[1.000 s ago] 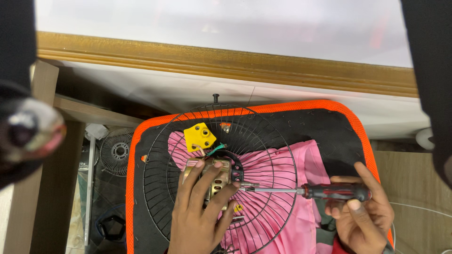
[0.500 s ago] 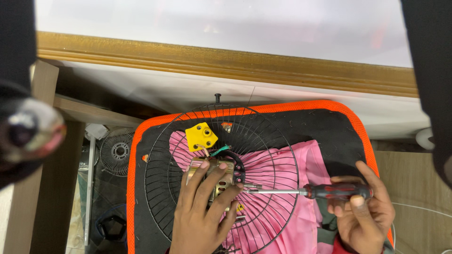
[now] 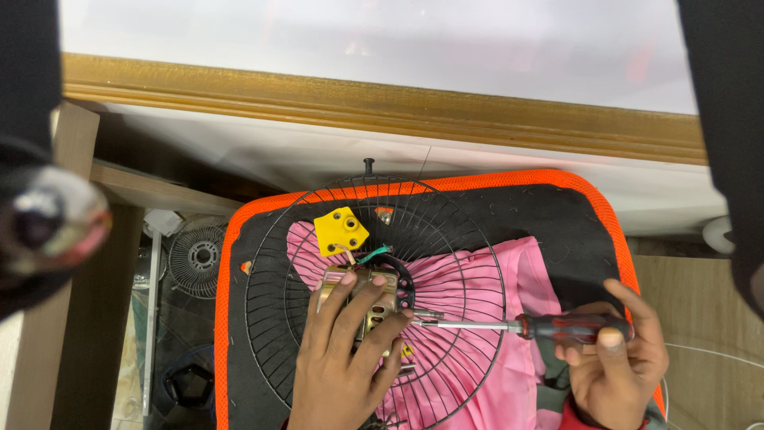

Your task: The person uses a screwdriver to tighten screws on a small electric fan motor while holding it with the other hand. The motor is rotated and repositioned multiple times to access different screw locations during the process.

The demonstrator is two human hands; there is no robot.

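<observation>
— Standing beside the bench, what did you see the person's hands doing?

— The left hand [image 3: 346, 362] was spread over a small metal fan motor [image 3: 364, 301], fingers pressing down on it and gripping its sides. The motor sat at the hub of a round black wire fan guard [image 3: 274, 263], which lay on a pink cloth [image 3: 485, 295].

— And the other hand?

— The right hand [image 3: 617, 362] was closed around the red-and-black handle of a screwdriver [image 3: 549, 326]. Its shaft lay level, pointing left, with the tip right at the motor's side, just beside the left fingertips.

— Anything else near the motor?

— A yellow plastic piece [image 3: 341, 230] with holes sat just above it, inside the guard. Everything rested on a black mat with an orange rim [image 3: 493, 183]. Another small fan grille [image 3: 195, 255] lay lower down, off to the left.
</observation>
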